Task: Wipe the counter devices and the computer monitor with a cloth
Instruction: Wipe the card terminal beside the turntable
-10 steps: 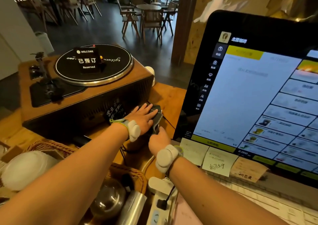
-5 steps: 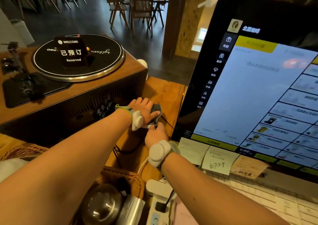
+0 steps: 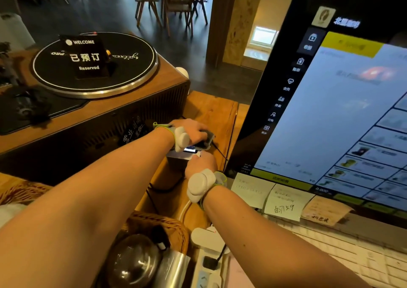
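Grey cloth [image 3: 208, 141] gripped in left hand [image 3: 193, 131], pressed on small device [image 3: 187, 153]; right hand [image 3: 201, 162] braces it, fingers hidden; device-wiping step; monitor [image 3: 330, 111] likely next, wants light strokes.

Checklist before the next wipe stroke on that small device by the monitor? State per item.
1. Grip on the cloth by the left hand, over the small device: ok.
2. Hold by the right hand on the device: it sits against the near side, fingers hidden: cannot tell.
3. The device's screen off: not ok, it is lit beside the cloth.
4. The cable clear of the cloth: not ok, it runs right beside it and could snag.
5. Lower edge of the monitor free for wiping: not ok, sticky notes are stuck along it.
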